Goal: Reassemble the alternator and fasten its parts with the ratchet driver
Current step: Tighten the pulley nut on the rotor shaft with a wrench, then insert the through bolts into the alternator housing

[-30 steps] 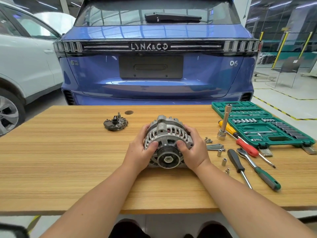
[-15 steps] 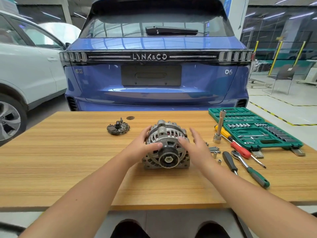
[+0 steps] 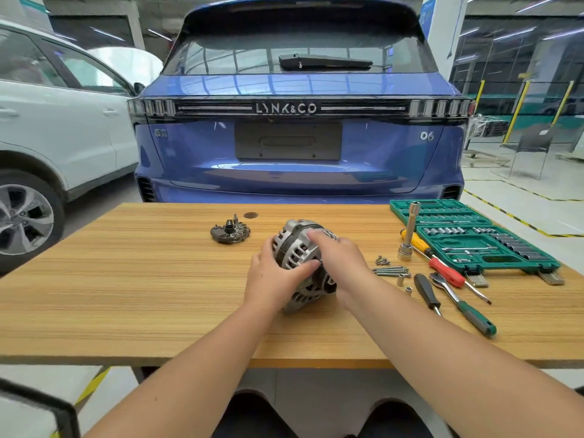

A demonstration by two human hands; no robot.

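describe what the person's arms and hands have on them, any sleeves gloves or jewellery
Both forearms are bare up to the frame edge, with no sleeves in view. The left hand and right hand wear no gloves; no rings, watch or wristband show on them.
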